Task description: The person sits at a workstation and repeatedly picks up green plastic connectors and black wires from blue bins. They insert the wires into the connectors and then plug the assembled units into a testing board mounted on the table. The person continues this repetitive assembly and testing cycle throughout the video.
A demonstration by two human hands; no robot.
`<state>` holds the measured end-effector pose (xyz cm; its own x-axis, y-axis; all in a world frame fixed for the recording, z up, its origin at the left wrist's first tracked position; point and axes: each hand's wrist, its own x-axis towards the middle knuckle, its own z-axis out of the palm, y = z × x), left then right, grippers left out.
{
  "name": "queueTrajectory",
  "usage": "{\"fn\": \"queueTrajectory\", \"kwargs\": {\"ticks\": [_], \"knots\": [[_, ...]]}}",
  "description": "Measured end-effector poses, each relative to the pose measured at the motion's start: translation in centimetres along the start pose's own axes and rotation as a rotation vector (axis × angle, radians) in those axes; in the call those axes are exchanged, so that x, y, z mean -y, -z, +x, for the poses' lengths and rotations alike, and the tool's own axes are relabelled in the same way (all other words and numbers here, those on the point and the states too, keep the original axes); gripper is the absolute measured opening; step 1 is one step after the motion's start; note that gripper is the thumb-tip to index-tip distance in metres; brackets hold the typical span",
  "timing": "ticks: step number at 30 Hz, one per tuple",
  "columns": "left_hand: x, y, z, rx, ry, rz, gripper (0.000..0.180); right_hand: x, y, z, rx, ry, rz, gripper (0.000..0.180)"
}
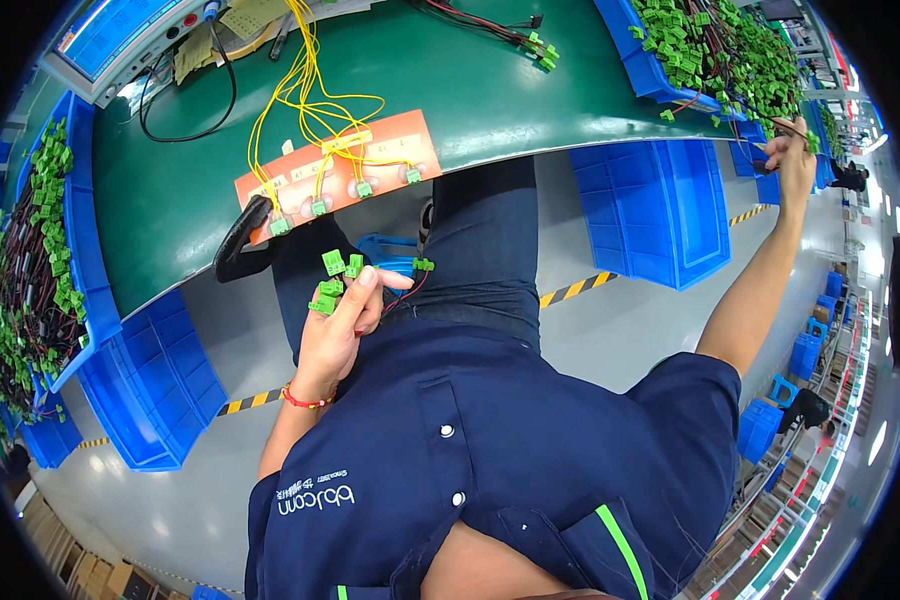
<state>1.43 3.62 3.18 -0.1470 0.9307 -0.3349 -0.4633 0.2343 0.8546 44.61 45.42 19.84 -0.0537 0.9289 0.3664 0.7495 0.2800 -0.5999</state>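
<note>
Holding green plugs [333, 264], left hand [338, 328], centre-left, is nearer the orange board [340, 178], slanting up rightward; right hand [792, 152], upper right beside blue bin [630, 55], grip unclear.

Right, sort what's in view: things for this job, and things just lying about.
Likely for the job:
green plugs in the left hand
bin of plugs near the right hand
orange board
yellow wires running onto it

Likely just lying about:
paper notes beyond the board
low blue crates
</note>
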Motion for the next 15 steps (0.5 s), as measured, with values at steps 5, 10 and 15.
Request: {"fn": "queueTrajectory", "kwargs": {"ticks": [5, 10, 15], "knots": [[0.2, 0.5, -0.5, -0.074, 0.009, -0.061, 0.043, -0.8, 3.9, 0.2, -0.65, 0.371, 0.346, 0.026], [1.0, 0.0, -0.4, -0.069, -0.001, -0.093, 0.044, 4.1, -0.5, -4.4, -0.603, 0.432, 0.329, 0.03], [0.7, 0.1, -0.2, -0.068, -0.011, -0.045, 0.044, 1.9, -1.2, -4.3, -0.407, 0.267, 0.156, 0.025]]}}
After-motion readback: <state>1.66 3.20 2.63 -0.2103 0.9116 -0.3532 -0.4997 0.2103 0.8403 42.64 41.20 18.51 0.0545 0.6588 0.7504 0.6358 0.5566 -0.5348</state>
